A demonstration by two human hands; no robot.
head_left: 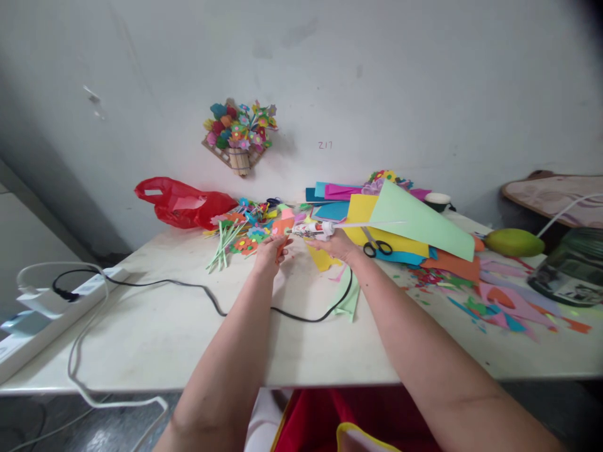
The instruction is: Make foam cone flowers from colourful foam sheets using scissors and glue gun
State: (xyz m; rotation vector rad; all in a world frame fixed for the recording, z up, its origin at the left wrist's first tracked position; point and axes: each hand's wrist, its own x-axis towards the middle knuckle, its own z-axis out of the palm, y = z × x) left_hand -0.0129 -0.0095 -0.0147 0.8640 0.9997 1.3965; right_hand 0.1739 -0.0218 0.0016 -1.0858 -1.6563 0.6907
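My right hand (334,246) is closed around a white glue gun (313,231) with a printed pattern. A long pale glue stick (372,223) sticks out of its back end, and its nozzle points left. A black cord hangs down from it onto the table. Just left of the nozzle, my left hand (272,251) pinches a small orange piece (282,248), partly hidden by the fingers. Paper flowers (245,243) and pale green stems (224,245) lie beyond the left hand. Black-handled scissors (377,248) rest on yellow sheets right of my right hand.
The black cord (179,282) runs across the white table (155,339) to a power strip (61,323) at left. A red plastic bag (186,204) lies at the back. Coloured sheets (424,220), scraps (504,307), a green-yellow fruit (513,242) and a glass jar (572,270) are on the right.
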